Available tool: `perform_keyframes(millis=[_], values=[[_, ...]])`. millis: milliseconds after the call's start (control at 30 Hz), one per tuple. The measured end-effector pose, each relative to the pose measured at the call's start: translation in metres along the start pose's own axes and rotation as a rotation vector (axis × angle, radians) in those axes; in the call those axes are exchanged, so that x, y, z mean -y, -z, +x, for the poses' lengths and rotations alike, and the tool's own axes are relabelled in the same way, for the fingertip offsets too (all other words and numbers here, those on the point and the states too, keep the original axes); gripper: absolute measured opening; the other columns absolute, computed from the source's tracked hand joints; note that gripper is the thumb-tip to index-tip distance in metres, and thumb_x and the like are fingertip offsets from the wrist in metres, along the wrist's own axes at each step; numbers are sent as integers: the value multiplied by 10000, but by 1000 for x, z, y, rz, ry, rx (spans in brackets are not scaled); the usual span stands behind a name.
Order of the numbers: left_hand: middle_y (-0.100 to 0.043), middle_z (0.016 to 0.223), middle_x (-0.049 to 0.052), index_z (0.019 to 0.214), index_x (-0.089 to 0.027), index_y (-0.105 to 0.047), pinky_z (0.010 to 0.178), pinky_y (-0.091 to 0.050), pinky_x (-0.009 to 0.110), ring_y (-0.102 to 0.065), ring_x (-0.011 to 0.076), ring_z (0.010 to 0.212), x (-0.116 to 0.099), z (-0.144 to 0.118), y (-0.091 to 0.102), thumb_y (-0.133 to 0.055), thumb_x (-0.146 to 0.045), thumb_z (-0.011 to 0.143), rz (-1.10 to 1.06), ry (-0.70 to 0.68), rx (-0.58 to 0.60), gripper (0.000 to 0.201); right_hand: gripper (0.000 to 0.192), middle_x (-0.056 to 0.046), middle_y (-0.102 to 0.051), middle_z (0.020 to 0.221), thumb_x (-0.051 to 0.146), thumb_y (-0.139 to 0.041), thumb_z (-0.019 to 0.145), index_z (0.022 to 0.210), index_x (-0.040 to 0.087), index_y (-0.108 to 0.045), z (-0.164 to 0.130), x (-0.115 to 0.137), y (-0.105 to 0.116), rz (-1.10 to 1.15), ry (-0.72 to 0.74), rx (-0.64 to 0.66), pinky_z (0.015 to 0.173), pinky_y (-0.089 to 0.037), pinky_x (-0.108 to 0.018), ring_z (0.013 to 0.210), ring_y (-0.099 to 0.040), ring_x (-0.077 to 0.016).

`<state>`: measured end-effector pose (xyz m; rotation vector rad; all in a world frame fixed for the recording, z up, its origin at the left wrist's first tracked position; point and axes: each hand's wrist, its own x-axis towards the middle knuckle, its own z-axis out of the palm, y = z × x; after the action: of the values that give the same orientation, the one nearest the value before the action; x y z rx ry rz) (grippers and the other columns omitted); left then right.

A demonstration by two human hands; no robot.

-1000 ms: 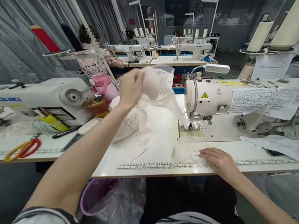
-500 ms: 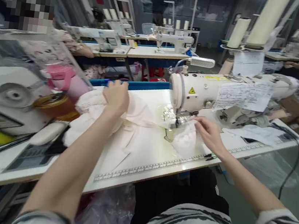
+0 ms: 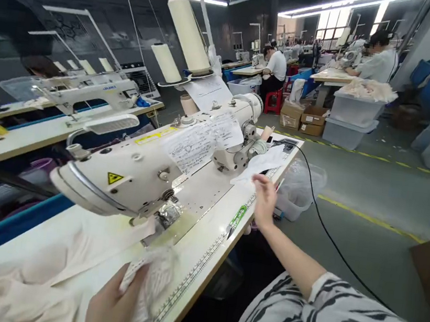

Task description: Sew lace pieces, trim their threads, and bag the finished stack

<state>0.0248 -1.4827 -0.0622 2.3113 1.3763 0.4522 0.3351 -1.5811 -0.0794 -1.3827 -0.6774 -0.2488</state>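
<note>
Low in the head view, my left hand (image 3: 117, 298) is closed on a gathered white fabric piece (image 3: 154, 279) at the table's front. My right hand (image 3: 265, 202) hangs over the front edge, fingers loosely bent and nothing visible in them. Its fingertips are by a white sheet (image 3: 262, 162); whether they touch it I cannot tell. The sewing machine (image 3: 151, 163) stands behind both hands, with a strip of pale fabric under its head. Green-handled thread snips (image 3: 237, 218) lie between my hands, beside the printed ruler (image 3: 201, 265).
Pale garments (image 3: 24, 284) are heaped at lower left. Thread cones (image 3: 188, 31) stand above the machine, and handwritten papers (image 3: 204, 141) cover its arm. A black cable (image 3: 321, 228) hangs off the table's right end. Co-workers sit farther back; plastic bins (image 3: 350, 115) stand on the floor.
The view has swung right. My right hand has left the fabric by the needle and moved right along the table. My left hand now grips the gathered white piece at the front.
</note>
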Motion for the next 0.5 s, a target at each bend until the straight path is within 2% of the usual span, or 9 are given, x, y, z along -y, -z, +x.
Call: perform_keyframes(millis=[67, 100, 167, 233, 300, 367, 433, 467, 500], values=[[-707, 740, 60, 952, -289, -642, 633, -554, 519, -653, 333, 610, 9, -2, 7, -442, -556, 830, 88, 60, -4, 354, 327, -126, -642, 1069, 325, -328, 957, 1124, 175, -566, 10, -35, 36, -69, -60, -145, 889, -497, -397, 1005, -599, -213], [-718, 827, 87, 940, -275, -644, 641, -546, 528, -666, 355, 680, 11, -4, 10, -441, -555, 821, 124, 52, -25, 367, 307, -120, -636, 1058, 320, -348, 947, 1122, 173, -554, 12, -47, 51, -91, -76, -176, 895, -491, -416, 1009, -594, -221], [-661, 1172, 159, 946, -228, -646, 685, -537, 538, -656, 399, 947, 8, -7, 13, -423, -524, 830, 180, -65, -21, 388, 269, -113, -627, 1058, 315, -393, 936, 1099, 171, -551, 11, -62, 67, -105, -76, -168, 931, -466, -454, 1040, -587, -242], [-575, 1333, 168, 942, -200, -648, 981, -448, 537, -546, 370, 1204, 3, -2, 15, -443, -458, 829, 66, -159, -19, 349, 236, -121, -635, 1092, 326, -400, 938, 1044, 241, -593, 5, -60, 67, -82, -34, -61, 1002, -423, -453, 1104, -560, -259], [-585, 1328, 137, 1091, -189, -623, 1122, -326, 477, -469, 292, 1311, 2, 9, 16, -417, -450, 860, -72, -106, 9, 405, 196, -98, -658, 1083, 315, -477, 912, 1007, 260, -639, -4, -47, 56, -10, 54, 154, 1041, -402, -492, 1142, -560, -277], [-646, 1233, 109, 1155, -196, -605, 1106, -356, 431, -509, 249, 1270, 7, 21, 17, -403, -453, 889, -92, -10, -37, 422, 177, -64, -692, 1075, 280, -558, 865, 984, 271, -689, -15, -30, 40, 78, 207, 505, 1035, -436, -497, 1133, -595, -278], [-673, 1164, 118, 1142, -185, -615, 1058, -406, 424, -558, 249, 1196, 16, 28, 19, -447, -460, 892, -101, 79, -104, 408, 258, -42, -686, 1177, 234, -542, 866, 1058, 281, -708, -27, -19, 26, 67, 443, 912, 1048, -449, -501, 1185, -588, -274], [-675, 1148, 127, 1126, -175, -622, 1044, -413, 427, -573, 248, 1164, 22, 31, 20, -471, -457, 895, -104, 121, -146, 395, 320, -34, -651, 1260, 216, -496, 891, 1135, 285, -691, -33, -18, 20, 0, 565, 1071, 1065, -438, -515, 1243, -552, -274], [-671, 1142, 132, 1114, -167, -624, 1038, -412, 435, -584, 245, 1137, 28, 32, 21, -497, -452, 897, -109, 159, -190, 380, 360, -28, -616, 1317, 211, -450, 917, 1192, 284, -670, -37, -21, 15, -72, 649, 1160, 1066, -443, -516, 1280, -522, -271]])
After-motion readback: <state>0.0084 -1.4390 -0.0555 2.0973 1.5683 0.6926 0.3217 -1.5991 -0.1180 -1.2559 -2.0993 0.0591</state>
